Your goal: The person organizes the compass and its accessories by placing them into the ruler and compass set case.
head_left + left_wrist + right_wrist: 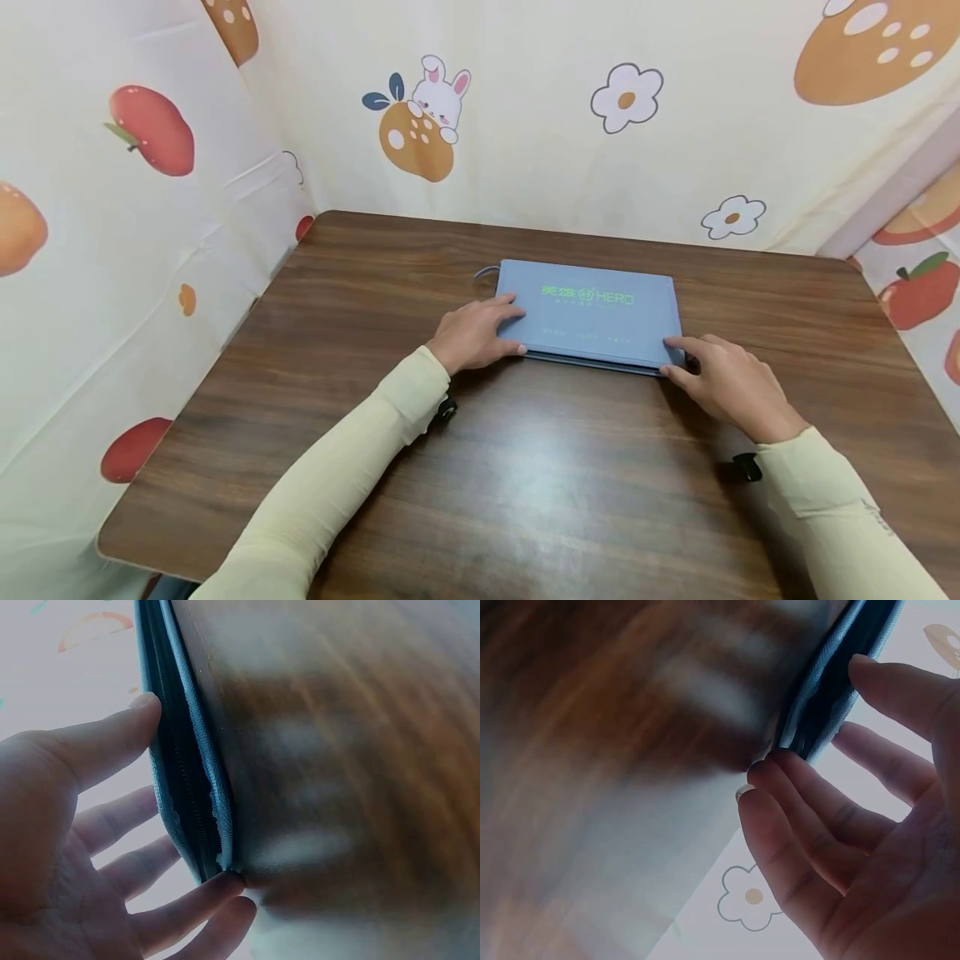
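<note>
A flat light-blue zip document bag point(585, 321), with "HERO" in yellow-green print, lies on the dark wooden table toward the back. My left hand point(476, 333) holds its left end, thumb at the near edge and fingers over the left side. At the right near corner, my right hand point(723, 379) grips it in the same way. In the left wrist view, zip teeth run along the bag's edge point(184, 750), between two blue borders. The right wrist view has the fingertips point(769, 772) at the bag's lower corner. A thin strap point(487, 271) sticks out at the back left.
The brown wood-grain table point(525, 467) has rounded corners. Cream cloth curtains point(525, 50) with fruit, flower and rabbit prints stand along the back and both sides. Both sleeves are pale yellow, and a dark wrist device point(447, 407) sits at the left cuff.
</note>
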Motion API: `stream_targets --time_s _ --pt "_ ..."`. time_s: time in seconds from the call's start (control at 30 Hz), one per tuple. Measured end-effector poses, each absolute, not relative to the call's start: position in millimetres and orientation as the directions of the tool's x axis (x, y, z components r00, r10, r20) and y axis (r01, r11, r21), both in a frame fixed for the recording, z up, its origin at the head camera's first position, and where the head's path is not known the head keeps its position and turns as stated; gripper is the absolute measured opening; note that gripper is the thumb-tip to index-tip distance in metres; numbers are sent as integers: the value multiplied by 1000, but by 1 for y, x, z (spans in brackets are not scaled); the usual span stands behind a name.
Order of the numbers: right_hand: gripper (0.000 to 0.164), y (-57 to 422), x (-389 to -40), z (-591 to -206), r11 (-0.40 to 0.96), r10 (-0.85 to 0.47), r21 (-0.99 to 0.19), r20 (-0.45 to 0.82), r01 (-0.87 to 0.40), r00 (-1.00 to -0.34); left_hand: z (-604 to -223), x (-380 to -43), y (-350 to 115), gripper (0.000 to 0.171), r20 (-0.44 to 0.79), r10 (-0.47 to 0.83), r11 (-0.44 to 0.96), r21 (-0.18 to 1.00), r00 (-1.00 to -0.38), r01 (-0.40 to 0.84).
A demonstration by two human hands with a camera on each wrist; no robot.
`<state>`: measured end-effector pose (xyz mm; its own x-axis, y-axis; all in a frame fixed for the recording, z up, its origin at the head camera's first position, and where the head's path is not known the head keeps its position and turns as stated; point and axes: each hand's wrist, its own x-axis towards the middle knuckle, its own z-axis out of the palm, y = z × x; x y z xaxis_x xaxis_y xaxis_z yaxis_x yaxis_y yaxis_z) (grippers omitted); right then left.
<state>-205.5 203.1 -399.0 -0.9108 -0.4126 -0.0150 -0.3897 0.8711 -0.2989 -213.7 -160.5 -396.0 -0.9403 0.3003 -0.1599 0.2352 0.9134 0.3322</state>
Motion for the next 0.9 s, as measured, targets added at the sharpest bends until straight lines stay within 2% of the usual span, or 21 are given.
stream_targets --time_s 0.27,0.63,0.77,0.9 --pt "46 206 -198 -402 877 -402 -266 52 -401 -914 -398 -216 -156 63 -158 317 912 322 -935 255" --pt "47 207 -197 -402 882 -399 -251 55 -400 -915 -398 -216 -156 63 -151 326 906 332 -933 263" --pt "49 208 -201 -397 875 -413 -267 27 -404 -910 -396 -217 -161 64 -145 331 891 373 -932 259" --pt "53 211 -210 -388 865 -411 -308 17 -396 -911 -393 -221 -175 64 -88 297 872 430 -951 233"
